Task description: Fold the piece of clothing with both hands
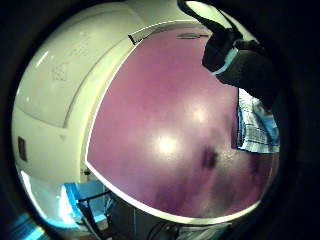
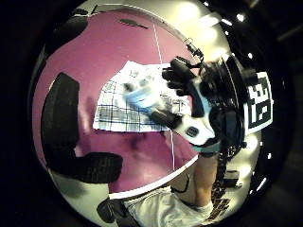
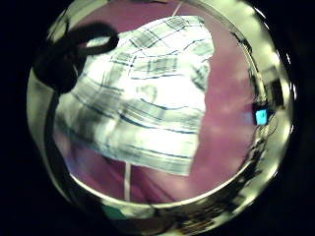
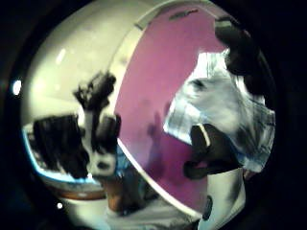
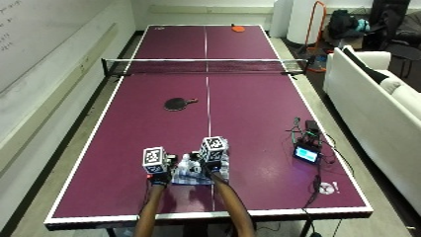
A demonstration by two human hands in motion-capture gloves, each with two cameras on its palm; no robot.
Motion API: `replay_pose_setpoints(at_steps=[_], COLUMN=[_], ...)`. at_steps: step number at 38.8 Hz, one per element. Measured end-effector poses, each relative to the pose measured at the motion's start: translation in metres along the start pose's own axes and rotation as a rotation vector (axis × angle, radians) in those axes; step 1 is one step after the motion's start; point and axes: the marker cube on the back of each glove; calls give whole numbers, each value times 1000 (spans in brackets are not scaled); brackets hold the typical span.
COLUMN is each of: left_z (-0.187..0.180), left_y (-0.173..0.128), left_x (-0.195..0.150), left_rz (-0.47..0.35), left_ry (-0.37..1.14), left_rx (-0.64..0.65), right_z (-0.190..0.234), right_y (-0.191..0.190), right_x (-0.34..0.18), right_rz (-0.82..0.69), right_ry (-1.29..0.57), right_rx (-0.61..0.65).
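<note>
Checked cloth (image 5: 197, 174) lies bunched on purple worktop (image 5: 131, 148), near its front edge, at centre line. Right hand (image 5: 212, 165) over cloth, fingers curled, cloth in its grip. Left hand (image 5: 158, 174) at cloth's left edge; finger state unclear. Black paddle (image 5: 178, 103) lies farther up worktop.

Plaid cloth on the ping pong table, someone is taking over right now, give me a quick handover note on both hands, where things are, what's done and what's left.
Left hand: beside the cloth's left edge; I cannot tell whether its fingers hold anything.
Right hand: over the cloth, fingers curled at the fabric, apparently gripping it.
Cloth: a small bundle, partly folded, on the purple table near the person's edge, by the centre line.
Also on the table: a black paddle mid-table, a red paddle at the far end, a small device with cables to the right.
Done: cloth gathered into a compact shape.
Left: probably finish the fold and flatten it.
</note>
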Motion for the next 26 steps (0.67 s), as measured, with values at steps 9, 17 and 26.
replay_pose_setpoints(at_steps=[9, 17, 26], left_z=[-16, -27, -22], left_y=[-1, 2, 0], left_x=[28, 62, 84], left_rz=[20, 60, 93], left_ry=[37, -5, -17], left_rx=[5, -21, -34], right_z=[-65, -89, -114], right_y=[30, 38, 76], right_x=[86, 183, 194], right_rz=[105, 362, 445], right_ry=[496, 529, 378], right_rx=[-213, -17, 231])
